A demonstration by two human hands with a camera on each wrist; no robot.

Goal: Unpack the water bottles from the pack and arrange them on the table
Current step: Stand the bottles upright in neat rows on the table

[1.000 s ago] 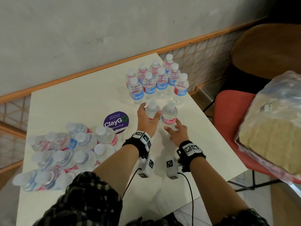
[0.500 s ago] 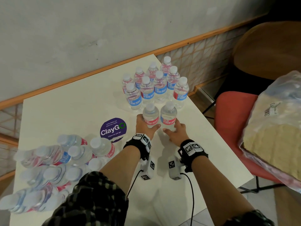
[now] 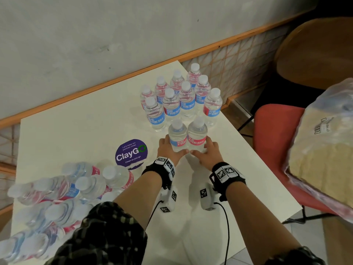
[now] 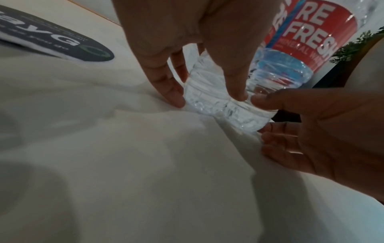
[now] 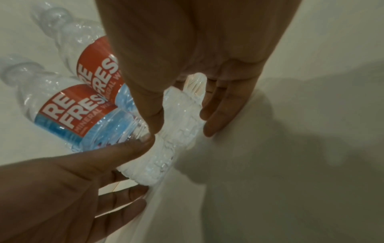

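Two water bottles stand upright side by side on the white table, just in front of a standing cluster of bottles. My left hand grips the base of the left bottle. My right hand grips the base of the right bottle. In the left wrist view my left hand has fingers and thumb around the clear ribbed base. In the right wrist view my right hand does the same. The torn pack with several lying bottles is at the near left.
A purple ClayGo sticker lies on the table left of my hands. The table's right edge runs close beside the right bottle. A red chair carrying a large plastic bag stands to the right. The wall lies behind.
Both hands have slid down to the bottle bases. The two bottles now stand closer together and slightly nearer the standing cluster.
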